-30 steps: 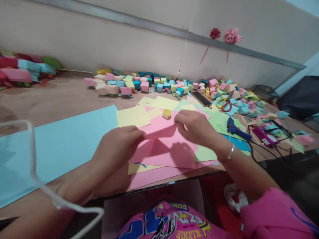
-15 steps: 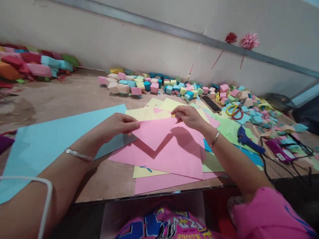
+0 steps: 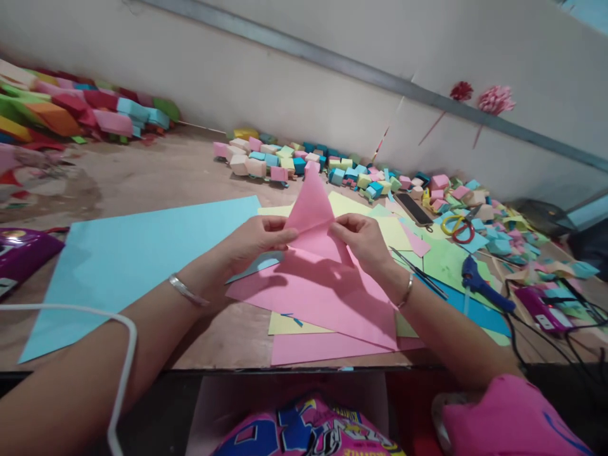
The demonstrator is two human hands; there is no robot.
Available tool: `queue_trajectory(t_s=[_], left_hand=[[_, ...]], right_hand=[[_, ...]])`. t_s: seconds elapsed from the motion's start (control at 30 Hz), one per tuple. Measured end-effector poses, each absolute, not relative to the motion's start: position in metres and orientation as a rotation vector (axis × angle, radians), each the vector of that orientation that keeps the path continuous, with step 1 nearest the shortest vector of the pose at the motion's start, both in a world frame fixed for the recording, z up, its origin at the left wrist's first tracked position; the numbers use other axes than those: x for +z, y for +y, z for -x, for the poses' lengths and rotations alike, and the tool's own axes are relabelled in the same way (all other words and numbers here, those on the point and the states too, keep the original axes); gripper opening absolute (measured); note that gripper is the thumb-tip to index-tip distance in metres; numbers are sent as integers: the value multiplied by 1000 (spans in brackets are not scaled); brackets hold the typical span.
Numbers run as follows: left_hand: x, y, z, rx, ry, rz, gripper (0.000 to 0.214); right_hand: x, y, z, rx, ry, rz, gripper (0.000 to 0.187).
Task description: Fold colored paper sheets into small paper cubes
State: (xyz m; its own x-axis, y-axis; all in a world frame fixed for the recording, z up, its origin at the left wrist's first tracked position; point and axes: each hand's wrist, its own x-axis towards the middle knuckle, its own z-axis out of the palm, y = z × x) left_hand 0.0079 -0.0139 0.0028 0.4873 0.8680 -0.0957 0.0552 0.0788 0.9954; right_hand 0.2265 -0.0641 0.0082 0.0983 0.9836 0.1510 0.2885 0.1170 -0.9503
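Observation:
A folded piece of pink paper [image 3: 311,206] is held up between my two hands, its pointed corner upward and creases across its middle. My left hand [image 3: 266,237] pinches its left edge between thumb and fingers. On the right edge, my right hand [image 3: 358,234] grips it the same way. Beneath them lies a larger pink sheet [image 3: 327,297] on top of yellow and pink sheets. A wide light blue sheet [image 3: 137,253] is spread out beside my left forearm. Tweezers [image 3: 420,272] lie just right of my right hand.
Small folded paper blocks [image 3: 285,158] line the wall, with a bigger colourful pile [image 3: 95,111] at left. To the right are a phone [image 3: 413,209], scissors [image 3: 460,227], a blue glue gun [image 3: 484,285] and a purple device [image 3: 544,309] with cords. A white cable [image 3: 128,354] crosses my left forearm.
The pink paper's point has gone from hanging downward to standing upward, and both hands now grip its sides closer together. The view has shifted slightly left, and the tweezers have come into sight.

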Motion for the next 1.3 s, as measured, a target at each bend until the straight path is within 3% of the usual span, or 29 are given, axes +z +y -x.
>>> queue_trajectory(t_s=[0.1,0.3,0.5,0.6,0.87,1.3], left_hand=[[5,-19,-11,752,1042,-1526,24],[6,-22,-11,579,1062,-1668,30],[-3,-22,-16,907,935,-1311,34],[-6,-32,-22,760,806,-1222,41],[-1,-50,-29,561,841,-1303,33],[16,-36,-19,414,863,-1629,28]], right_hand=[[-5,-64,-225,900,-1343,1343,16],[-11,-73,-224,915,-1426,1346,20],[-13,-70,-215,1123,-1039,1198,25],[-15,-69,-202,1069,-825,1197,27],[-17,-75,-189,1126,-737,1112,39],[19,-62,-250,1092,-935,1128,23]])
